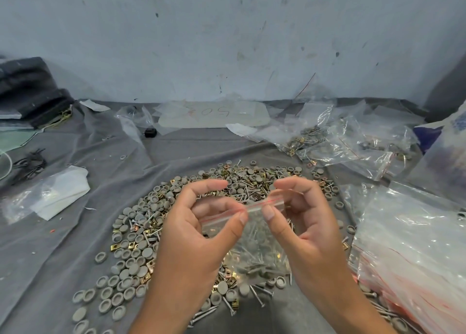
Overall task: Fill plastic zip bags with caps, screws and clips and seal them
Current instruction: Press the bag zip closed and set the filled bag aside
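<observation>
The small zip bag [252, 243] hangs above the middle of the cloth-covered counter [63, 232], loaded with screws, grey caps and brass clips. Left hand [199, 232] pinches its red-lined top strip, thumb against forefinger; right hand [305, 222] pinches the same strip just beside it. Beneath lies the loose pile of caps, screws and clips [151, 220]. Filled bags [335, 142] sit toward the far right corner, empty zip bags [408, 253] at the right edge.
</observation>
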A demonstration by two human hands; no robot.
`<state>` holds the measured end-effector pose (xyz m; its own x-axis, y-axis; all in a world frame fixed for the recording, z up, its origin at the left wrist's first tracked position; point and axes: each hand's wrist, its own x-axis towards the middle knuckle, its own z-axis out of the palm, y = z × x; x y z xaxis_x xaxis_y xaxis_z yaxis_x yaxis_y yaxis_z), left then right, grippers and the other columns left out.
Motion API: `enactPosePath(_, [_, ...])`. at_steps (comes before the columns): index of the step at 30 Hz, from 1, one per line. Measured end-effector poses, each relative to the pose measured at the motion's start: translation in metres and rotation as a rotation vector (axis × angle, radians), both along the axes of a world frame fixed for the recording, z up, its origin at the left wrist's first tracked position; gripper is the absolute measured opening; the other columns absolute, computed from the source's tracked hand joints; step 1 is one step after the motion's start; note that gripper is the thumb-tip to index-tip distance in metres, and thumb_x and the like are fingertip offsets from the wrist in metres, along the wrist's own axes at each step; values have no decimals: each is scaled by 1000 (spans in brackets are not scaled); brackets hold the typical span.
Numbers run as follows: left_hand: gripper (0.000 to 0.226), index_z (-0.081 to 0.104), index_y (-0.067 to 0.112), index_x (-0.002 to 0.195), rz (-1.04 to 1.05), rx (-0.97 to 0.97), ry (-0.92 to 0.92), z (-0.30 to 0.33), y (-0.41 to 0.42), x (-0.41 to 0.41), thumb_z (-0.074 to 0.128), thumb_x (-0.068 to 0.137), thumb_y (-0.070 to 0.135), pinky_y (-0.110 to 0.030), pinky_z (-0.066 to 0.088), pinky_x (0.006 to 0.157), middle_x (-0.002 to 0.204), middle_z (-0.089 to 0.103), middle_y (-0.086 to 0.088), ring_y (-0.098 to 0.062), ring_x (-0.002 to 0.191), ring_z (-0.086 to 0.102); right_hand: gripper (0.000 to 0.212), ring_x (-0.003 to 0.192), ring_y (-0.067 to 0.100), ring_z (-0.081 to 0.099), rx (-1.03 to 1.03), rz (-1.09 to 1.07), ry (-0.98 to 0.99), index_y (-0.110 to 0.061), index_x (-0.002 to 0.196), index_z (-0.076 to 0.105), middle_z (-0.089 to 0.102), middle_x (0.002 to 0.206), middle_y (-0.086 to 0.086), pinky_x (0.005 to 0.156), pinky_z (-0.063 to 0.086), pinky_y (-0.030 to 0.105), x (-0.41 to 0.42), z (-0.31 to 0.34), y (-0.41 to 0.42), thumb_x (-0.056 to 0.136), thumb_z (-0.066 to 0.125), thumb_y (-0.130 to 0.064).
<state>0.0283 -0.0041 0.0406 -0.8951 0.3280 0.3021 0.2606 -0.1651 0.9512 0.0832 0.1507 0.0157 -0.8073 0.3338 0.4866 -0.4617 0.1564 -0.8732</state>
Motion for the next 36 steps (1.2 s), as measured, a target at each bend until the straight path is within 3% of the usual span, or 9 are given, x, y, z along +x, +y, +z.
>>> enactPosePath(6, [36,63,38,98,33,-34,23,3,1,4,80,68,28,-15,53,53,89,77,2,-8,70,73,32,93,16,69,42,14,-41,-42,118,58,71,101,-1,75,54,20,0,1,-3,90,72,-35])
enactPosePath(11, [34,61,35,96,5,-40,17,1,-1,2,83,73,24,-19,55,59,91,77,-1,-16,78,75,30,92,23,67,23,6,-38,-40,115,57,70,102,2,79,57,39,0,0,-5,89,71,-38])
enactPosePath(17, [36,63,37,97,30,0,4,-3,-5,-3,88,71,29,-20,57,64,93,77,-3,-15,81,74,32,87,16,66,-23,-21,-21,-40,118,57,70,101,0,72,55,21,1,1,-2,91,73,-33])
enactPosePath(21, [40,58,34,93,7,41,2,-3,-4,-4,90,68,36,-23,57,66,92,78,-9,-23,81,75,44,99,20,71,-36,56,-48,-37,125,55,72,106,2,76,58,24,1,2,-4,87,77,-37])
enactPosePath(29, [35,63,37,90,-28,36,-65,2,-3,-2,84,63,33,-15,54,62,85,79,-7,-18,75,76,38,85,17,72,-155,59,-11,-35,114,60,72,95,5,71,58,23,2,7,-2,83,78,-25])
enactPosePath(33, [31,64,36,84,-20,73,-78,3,-2,-2,83,61,30,-16,54,59,82,78,-10,-18,71,76,37,84,17,71,-153,46,-28,-38,111,61,72,95,6,71,57,22,2,8,-2,81,80,-28])
enactPosePath(36, [30,65,42,96,-54,42,-60,3,-3,-1,78,70,36,-13,54,67,90,79,-5,-15,82,76,37,82,17,72,-176,35,-40,-38,110,62,73,96,7,66,58,22,2,8,0,79,82,-32])
